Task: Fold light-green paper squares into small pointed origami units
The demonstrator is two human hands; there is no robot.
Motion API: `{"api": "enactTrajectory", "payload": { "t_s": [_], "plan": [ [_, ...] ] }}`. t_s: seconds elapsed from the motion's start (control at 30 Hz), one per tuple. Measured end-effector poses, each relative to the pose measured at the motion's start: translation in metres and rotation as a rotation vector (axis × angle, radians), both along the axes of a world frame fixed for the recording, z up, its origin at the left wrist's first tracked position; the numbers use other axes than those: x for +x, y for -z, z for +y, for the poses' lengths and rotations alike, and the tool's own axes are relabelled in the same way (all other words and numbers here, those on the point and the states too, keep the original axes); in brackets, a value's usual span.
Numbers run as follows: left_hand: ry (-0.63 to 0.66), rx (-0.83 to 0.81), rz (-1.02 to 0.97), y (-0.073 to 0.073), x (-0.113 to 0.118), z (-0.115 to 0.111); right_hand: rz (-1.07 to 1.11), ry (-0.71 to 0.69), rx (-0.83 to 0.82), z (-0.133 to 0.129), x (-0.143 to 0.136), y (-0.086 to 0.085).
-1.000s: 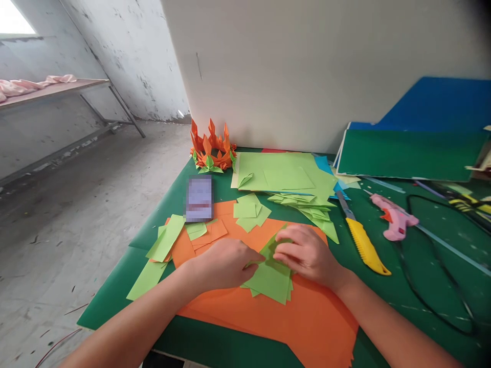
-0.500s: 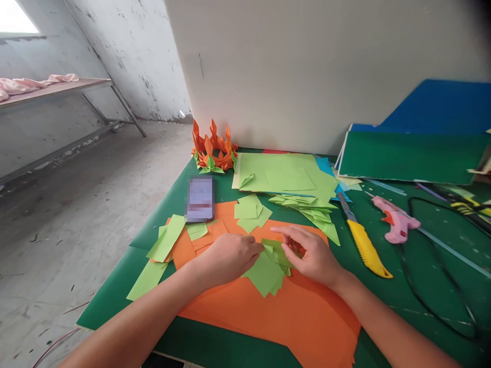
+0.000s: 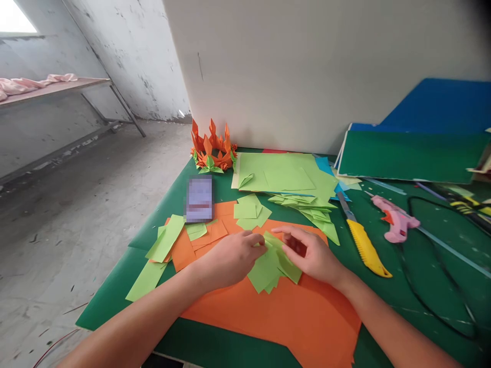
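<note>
My left hand (image 3: pixel 238 258) is closed in a pinch at the upper edge of a loose pile of light green paper squares (image 3: pixel 264 270). Its fingertips are on a piece of green paper there. Across the pile, my right hand (image 3: pixel 312 255) is half curled with index finger and thumb apart, the thumb by a tilted green square (image 3: pixel 286 258). Whether the thumb touches that square I cannot tell. Under both hands lies a large orange paper sheet (image 3: pixel 284 322). More green squares (image 3: pixel 251 210) are just beyond the hands.
A phone (image 3: pixel 200 199) and an orange folded-paper crown (image 3: pixel 215 148) stand back left. Green paper sheets (image 3: pixel 287 171) lie behind. At right are a yellow-handled knife (image 3: pixel 366 248), a pink glue gun (image 3: pixel 397 217) and its black cord (image 3: pixel 418 301). The table's left edge (image 3: pixel 103 283) drops to floor.
The green squares between my hands have shifted and turned, one now tilting toward my right thumb. My left fingertips have moved slightly right; my right hand has hardly moved.
</note>
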State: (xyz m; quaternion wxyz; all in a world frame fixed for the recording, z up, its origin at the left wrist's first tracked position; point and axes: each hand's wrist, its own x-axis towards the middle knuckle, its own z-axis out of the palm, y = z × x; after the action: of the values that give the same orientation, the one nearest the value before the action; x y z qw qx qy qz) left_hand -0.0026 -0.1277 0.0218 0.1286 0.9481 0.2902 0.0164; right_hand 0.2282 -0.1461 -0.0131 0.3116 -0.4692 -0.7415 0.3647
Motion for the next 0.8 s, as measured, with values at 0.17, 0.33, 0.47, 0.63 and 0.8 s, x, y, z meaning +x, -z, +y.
{"api": "enactTrajectory", "payload": {
  "t_s": [0.17, 0.33, 0.47, 0.63, 0.8],
  "plan": [
    [0.024, 0.009, 0.046, -0.001, -0.002, 0.0, -0.018, -0.012, -0.02, 0.001, 0.002, 0.0],
    [0.03, -0.035, 0.082, -0.005, -0.004, 0.001, -0.015, 0.059, -0.049, 0.007, 0.004, 0.005],
    [0.014, -0.044, 0.094, -0.006, -0.004, 0.001, -0.042, 0.055, -0.085, 0.011, 0.005, 0.006],
    [0.033, -0.054, 0.068, -0.004, -0.006, 0.003, -0.073, 0.058, -0.059, 0.011, 0.003, 0.006],
    [0.052, -0.05, 0.018, -0.001, -0.009, 0.005, -0.104, 0.111, 0.016, 0.013, -0.001, 0.011]
  ]
}}
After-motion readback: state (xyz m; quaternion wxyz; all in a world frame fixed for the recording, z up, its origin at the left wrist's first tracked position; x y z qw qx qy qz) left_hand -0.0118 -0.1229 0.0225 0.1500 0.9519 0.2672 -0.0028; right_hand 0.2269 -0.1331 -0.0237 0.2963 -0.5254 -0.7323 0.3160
